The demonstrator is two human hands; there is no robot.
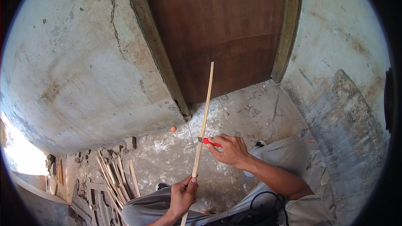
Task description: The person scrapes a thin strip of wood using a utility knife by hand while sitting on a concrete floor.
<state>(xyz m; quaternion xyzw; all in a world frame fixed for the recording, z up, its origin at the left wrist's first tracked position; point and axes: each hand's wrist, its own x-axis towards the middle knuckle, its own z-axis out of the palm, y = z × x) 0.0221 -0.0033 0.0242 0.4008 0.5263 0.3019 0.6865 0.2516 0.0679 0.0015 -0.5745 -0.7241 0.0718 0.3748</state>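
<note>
A long, thin pale strip of wood or bamboo (206,109) slants up and away in front of me, its far end in front of the brown door. My left hand (183,195) is closed round its lower part, thumb on top. Farther up the strip, my right hand (229,149) grips a red-handled utility knife (212,142). The knife's short blade lies across the strip, seemingly touching its edge. The strip's near end runs below my left hand to the lower edge of the view.
Several similar strips (113,178) lie in a pile at my left. Broken stones (109,152) line the left wall, and a small orange ball-like thing (173,129) sits on the dusty tiled floor (176,150). A brown door (222,29) stands ahead; my grey-trousered legs (282,159) are folded below.
</note>
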